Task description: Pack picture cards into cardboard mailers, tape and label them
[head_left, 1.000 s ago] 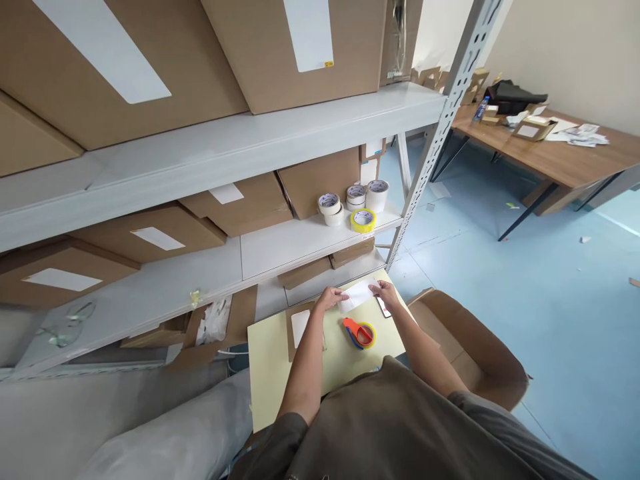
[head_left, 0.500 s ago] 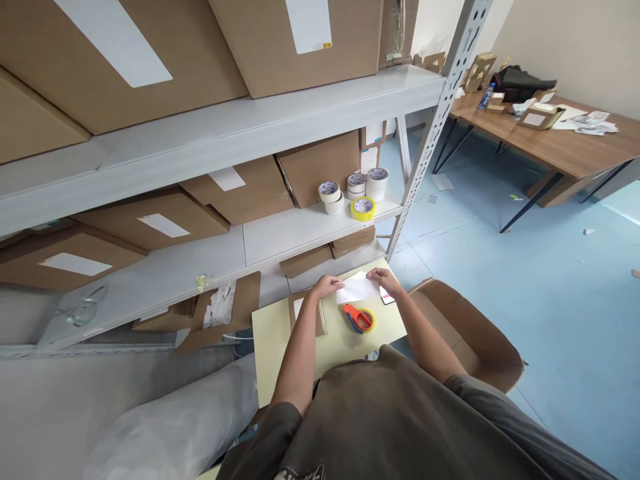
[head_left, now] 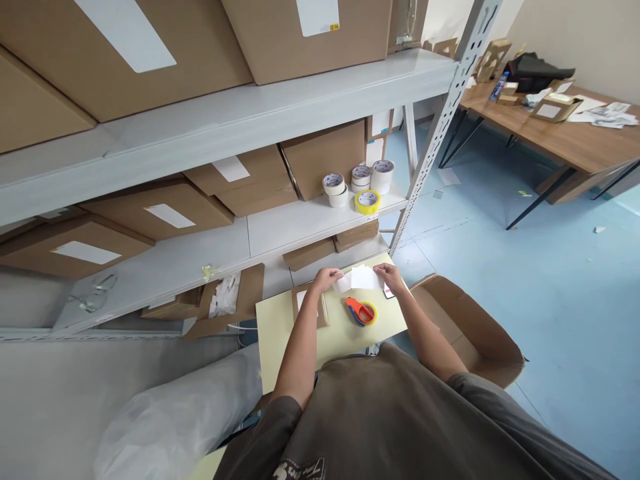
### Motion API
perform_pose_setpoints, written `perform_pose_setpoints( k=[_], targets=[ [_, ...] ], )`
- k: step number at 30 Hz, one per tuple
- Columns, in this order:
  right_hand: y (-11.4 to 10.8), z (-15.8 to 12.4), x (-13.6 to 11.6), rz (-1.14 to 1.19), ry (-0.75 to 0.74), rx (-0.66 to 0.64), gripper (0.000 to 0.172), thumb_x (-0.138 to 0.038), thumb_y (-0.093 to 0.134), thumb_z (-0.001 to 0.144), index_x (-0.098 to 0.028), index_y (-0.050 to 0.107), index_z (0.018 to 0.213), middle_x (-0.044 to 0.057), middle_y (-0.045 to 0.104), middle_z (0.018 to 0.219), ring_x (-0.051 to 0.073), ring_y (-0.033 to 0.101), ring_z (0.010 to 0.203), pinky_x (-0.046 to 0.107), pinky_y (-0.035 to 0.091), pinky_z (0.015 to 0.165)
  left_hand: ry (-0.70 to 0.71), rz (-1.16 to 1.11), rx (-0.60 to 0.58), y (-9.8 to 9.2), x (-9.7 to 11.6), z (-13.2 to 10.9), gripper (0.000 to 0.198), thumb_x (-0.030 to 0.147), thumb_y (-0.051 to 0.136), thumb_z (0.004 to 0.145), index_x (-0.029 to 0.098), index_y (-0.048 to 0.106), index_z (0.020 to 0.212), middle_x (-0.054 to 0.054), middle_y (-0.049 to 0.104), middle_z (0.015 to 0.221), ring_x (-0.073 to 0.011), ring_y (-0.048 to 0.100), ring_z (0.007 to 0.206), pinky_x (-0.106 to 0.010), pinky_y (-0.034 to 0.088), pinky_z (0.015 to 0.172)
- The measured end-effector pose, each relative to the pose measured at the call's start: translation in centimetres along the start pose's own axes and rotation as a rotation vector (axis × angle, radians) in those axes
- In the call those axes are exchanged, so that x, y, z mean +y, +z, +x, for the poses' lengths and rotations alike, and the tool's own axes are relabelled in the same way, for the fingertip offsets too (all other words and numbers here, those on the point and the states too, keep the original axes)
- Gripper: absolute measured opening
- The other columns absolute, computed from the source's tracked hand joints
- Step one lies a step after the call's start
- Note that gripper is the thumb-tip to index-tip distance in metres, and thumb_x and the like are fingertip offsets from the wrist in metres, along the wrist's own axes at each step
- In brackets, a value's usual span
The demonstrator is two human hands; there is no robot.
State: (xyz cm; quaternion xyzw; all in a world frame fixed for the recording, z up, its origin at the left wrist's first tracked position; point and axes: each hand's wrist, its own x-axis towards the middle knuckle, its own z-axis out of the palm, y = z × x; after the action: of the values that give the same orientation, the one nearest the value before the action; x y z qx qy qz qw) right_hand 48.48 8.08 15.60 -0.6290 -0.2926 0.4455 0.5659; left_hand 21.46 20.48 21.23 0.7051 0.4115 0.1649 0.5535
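Over a pale yellow table (head_left: 280,353), my left hand (head_left: 327,278) pinches a thin, partly see-through sheet (head_left: 343,285). My right hand (head_left: 389,275) grips the right edge of a white paper label (head_left: 366,277), which lies beside and partly against that sheet; where the two join is hard to make out. Below them on the table rests an orange and blue tape dispenser (head_left: 359,311) with a yellow-edged roll. A small cardboard box (head_left: 321,313) with a white label sits under my left forearm. Part of a white, dark-edged item (head_left: 389,292) shows under my right hand.
Tape rolls (head_left: 383,176) and a yellow tape roll (head_left: 367,201) stand on the metal shelf (head_left: 280,223) ahead, with cartons (head_left: 325,157). At right is an open carton (head_left: 465,327); beyond it, a cluttered brown desk (head_left: 555,143). A wrapped bundle (head_left: 185,413) lies at left.
My hands have drawn slightly apart. The thin sheet now shows more clearly at left, separate from the white label at right. The view has shifted a little.
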Motion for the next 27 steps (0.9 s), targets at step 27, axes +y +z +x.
perform_pose_setpoints(
  k=[27],
  targets=[
    [14.3,-2.8,-8.3,-0.049,-0.260,-0.377,0.047,-0.055,0.083,0.077,-0.025,0.076,0.112,0.006,0.078,0.102,0.023,0.070,0.091,0.034,0.056,0.080,-0.216,-0.427,0.565,-0.9,-1.8,-12.7,0.065,0.065,0.092,0.060,0.012,0.082,0.096,-0.013,0.080,0.095,-0.0251,0.072,0.085,-0.032,0.052,0.073]
  ],
)
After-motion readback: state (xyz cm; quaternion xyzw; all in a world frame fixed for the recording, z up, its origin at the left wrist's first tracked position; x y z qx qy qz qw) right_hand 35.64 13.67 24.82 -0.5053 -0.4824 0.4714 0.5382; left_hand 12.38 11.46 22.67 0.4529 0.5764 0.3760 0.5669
